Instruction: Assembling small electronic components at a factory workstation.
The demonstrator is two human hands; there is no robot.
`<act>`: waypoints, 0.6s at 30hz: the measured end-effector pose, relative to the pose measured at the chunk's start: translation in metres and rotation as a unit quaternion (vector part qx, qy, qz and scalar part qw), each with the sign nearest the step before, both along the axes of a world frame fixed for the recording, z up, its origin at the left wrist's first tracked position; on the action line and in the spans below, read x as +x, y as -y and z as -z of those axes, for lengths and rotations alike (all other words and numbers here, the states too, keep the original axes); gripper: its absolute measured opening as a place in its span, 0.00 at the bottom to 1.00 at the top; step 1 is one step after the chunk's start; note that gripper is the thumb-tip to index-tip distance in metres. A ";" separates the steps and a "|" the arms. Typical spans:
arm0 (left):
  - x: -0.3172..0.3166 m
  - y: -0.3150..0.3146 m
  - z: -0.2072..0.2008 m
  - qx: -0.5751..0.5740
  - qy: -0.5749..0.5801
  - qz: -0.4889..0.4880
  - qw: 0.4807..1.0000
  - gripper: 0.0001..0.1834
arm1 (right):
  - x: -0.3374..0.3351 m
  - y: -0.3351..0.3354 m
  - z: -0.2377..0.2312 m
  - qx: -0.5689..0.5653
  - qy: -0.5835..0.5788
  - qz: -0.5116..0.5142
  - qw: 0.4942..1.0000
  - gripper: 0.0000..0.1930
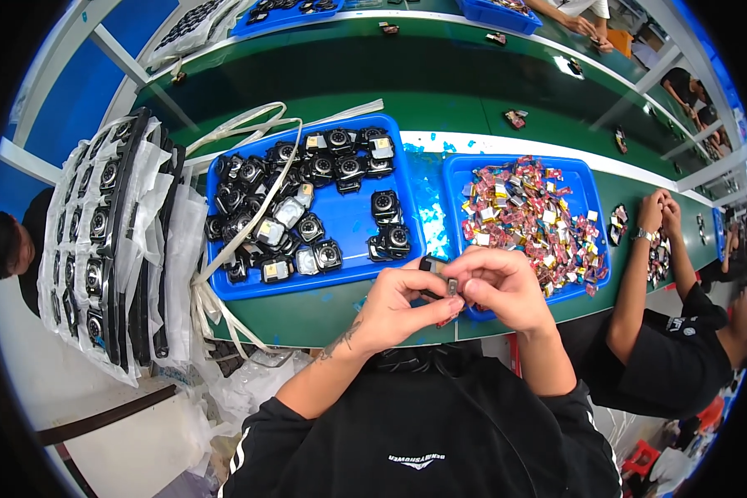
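My left hand (397,309) and my right hand (506,290) meet in front of my chest, over the table's near edge. Between their fingertips is a small black watch case (432,266), mostly covered by the fingers. A little grey piece (452,286) shows at my right thumb; whether it belongs to the case I cannot tell. Both hands are closed in a pinch. To the left, a blue tray (353,269) holds many black watch cases with round backs. Beside my right hand, another blue tray (591,187) is heaped with small pink-and-silver battery-like parts.
Stacked black trays of watch cases (100,224) with white liners stand at the left. White strapping (261,203) crosses the left tray. Beyond runs a green conveyor (440,75) carrying scattered small parts. At my right sits a co-worker (664,349) with raised hands.
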State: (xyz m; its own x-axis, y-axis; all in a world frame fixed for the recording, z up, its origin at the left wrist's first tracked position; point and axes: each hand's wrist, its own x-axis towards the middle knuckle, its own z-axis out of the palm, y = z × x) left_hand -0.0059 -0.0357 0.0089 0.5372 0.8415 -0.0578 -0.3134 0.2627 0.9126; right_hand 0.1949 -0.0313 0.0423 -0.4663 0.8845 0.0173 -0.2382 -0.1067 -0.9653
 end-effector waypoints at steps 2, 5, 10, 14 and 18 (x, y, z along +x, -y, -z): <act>0.000 0.000 0.000 0.004 -0.005 0.025 1.000 0.06 | 0.004 0.002 0.000 -0.005 -0.012 -0.015 1.000 0.10; 0.004 0.001 -0.011 -0.044 0.035 0.056 0.997 0.08 | 0.001 0.005 0.006 0.061 -0.015 0.055 0.997 0.07; 0.008 0.002 -0.002 0.091 -0.083 -0.099 0.987 0.20 | 0.005 0.018 -0.005 0.086 0.104 0.234 0.963 0.07; 0.015 0.003 0.005 0.041 -0.013 -0.143 0.989 0.29 | 0.000 0.018 -0.007 0.070 0.197 0.201 0.957 0.10; 0.019 0.007 -0.003 0.044 -0.007 -0.117 0.992 0.28 | -0.019 0.017 -0.006 0.078 0.216 0.218 0.949 0.08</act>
